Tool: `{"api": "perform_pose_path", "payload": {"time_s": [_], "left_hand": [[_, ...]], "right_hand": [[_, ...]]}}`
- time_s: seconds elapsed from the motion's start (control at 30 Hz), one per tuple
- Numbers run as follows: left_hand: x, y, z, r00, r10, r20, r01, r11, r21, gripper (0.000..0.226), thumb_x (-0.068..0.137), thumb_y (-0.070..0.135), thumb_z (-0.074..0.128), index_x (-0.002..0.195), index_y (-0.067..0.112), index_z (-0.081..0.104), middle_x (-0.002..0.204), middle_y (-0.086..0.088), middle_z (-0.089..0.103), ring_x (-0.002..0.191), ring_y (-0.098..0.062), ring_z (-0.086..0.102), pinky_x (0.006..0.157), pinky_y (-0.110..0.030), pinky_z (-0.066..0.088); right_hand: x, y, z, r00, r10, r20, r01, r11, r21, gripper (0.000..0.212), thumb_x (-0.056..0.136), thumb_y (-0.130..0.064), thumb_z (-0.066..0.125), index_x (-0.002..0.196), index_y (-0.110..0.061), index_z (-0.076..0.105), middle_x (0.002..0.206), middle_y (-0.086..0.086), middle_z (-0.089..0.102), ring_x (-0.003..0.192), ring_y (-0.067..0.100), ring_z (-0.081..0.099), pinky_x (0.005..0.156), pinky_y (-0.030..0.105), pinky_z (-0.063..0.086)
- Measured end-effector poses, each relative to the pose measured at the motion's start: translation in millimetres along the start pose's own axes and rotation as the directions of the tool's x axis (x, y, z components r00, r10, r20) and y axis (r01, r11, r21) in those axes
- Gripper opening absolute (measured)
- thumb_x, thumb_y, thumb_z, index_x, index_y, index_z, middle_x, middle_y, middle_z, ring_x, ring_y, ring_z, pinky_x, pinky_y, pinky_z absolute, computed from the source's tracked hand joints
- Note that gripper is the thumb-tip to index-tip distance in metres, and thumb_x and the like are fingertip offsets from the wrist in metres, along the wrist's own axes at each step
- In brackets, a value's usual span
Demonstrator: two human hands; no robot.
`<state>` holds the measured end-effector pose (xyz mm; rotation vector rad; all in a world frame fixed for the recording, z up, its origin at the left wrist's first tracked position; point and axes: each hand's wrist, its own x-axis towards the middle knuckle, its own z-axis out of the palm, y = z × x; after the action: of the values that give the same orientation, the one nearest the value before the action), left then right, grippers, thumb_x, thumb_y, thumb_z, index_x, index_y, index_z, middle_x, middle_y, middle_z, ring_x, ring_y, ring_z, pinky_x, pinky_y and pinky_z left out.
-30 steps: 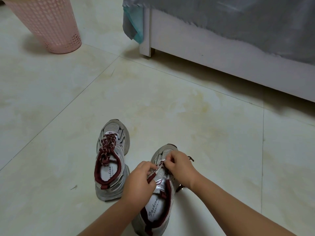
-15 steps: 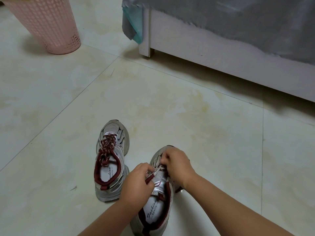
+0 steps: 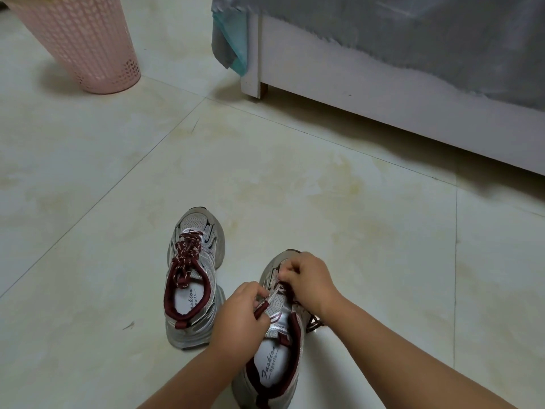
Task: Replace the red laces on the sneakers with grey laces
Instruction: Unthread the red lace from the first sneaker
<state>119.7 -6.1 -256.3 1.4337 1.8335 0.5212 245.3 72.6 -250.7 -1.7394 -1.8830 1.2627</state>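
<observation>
Two silver-grey sneakers with dark red trim stand on the tiled floor. The left sneaker (image 3: 193,278) is fully laced with a red lace (image 3: 185,255). The right sneaker (image 3: 275,358) sits under both my hands. My left hand (image 3: 240,317) pinches a red lace end (image 3: 261,308) beside the tongue. My right hand (image 3: 308,280) has its fingers curled on the lace over the front eyelets, hiding them. Loose red lace (image 3: 314,321) trails on the floor at the shoe's right side. No grey laces are visible.
A pink perforated basket (image 3: 85,45) stands at the far left. A white bed frame (image 3: 383,95) draped with grey cloth runs across the back right, its leg (image 3: 253,84) on the floor. Beige tiles surround the shoes.
My right hand has shifted slightly forward toward the toe of the right sneaker. My left hand keeps its pinch on the lace end. The left sneaker is unmoved.
</observation>
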Motion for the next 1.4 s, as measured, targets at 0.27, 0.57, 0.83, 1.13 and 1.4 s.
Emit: {"api": "perform_pose_path", "payload": {"time_s": [0.27,0.57,0.83,1.13,1.4], "left_hand": [[0,3,0,1.0,-0.021,0.002,0.021,0.999,-0.024,0.027,0.078,0.005,0.058,0.087,0.03,0.052,0.085,0.018,0.05,0.075,0.001,0.051,0.057,-0.008,0.036],[-1,4,0,1.0,-0.015,0.011,0.015,1.0,-0.017,0.026,0.078,0.006,0.057,0.091,0.028,0.053,0.09,0.017,0.05,0.079,0.001,0.051,0.068,-0.017,0.042],[-1,2,1,1.0,-0.021,0.01,0.021,0.999,-0.032,0.029,0.079,0.005,0.057,0.087,0.031,0.05,0.087,0.019,0.049,0.078,0.003,0.051,0.06,-0.008,0.036],[0,1,2,1.0,-0.014,0.0,0.014,1.0,-0.007,0.025,0.077,0.006,0.058,0.085,0.029,0.05,0.085,0.015,0.05,0.074,0.0,0.051,0.058,-0.011,0.037],[0,1,3,1.0,-0.015,0.001,0.015,1.0,-0.005,0.026,0.077,0.006,0.057,0.085,0.029,0.05,0.086,0.016,0.05,0.075,0.0,0.052,0.059,-0.012,0.037]], "right_hand": [[5,5,-21,0.967,0.216,-0.134,-0.175,0.947,0.268,0.011,0.089,-0.015,0.054,0.084,-0.017,0.063,0.082,0.002,0.056,0.077,0.018,0.05,0.076,0.031,0.043],[1,1,-6,0.997,-0.027,-0.078,0.015,0.99,-0.14,0.011,0.082,-0.006,0.058,0.074,-0.011,0.061,0.078,-0.012,0.044,0.088,0.014,0.047,0.073,0.023,0.033],[4,3,-28,0.983,0.091,-0.16,-0.091,0.996,0.013,0.011,0.09,-0.015,0.052,0.092,-0.019,0.062,0.096,0.002,0.057,0.098,0.021,0.05,0.082,0.031,0.044],[-9,1,0,0.998,-0.045,0.053,0.052,0.989,-0.14,0.013,0.076,-0.021,0.072,0.088,-0.017,0.07,0.114,-0.005,0.044,0.12,0.016,0.033,0.102,0.035,0.032],[-6,5,5,0.996,-0.029,0.084,0.045,0.981,-0.187,0.01,0.079,-0.022,0.068,0.089,-0.023,0.069,0.113,-0.013,0.041,0.11,0.008,0.028,0.093,0.027,0.024]]}}
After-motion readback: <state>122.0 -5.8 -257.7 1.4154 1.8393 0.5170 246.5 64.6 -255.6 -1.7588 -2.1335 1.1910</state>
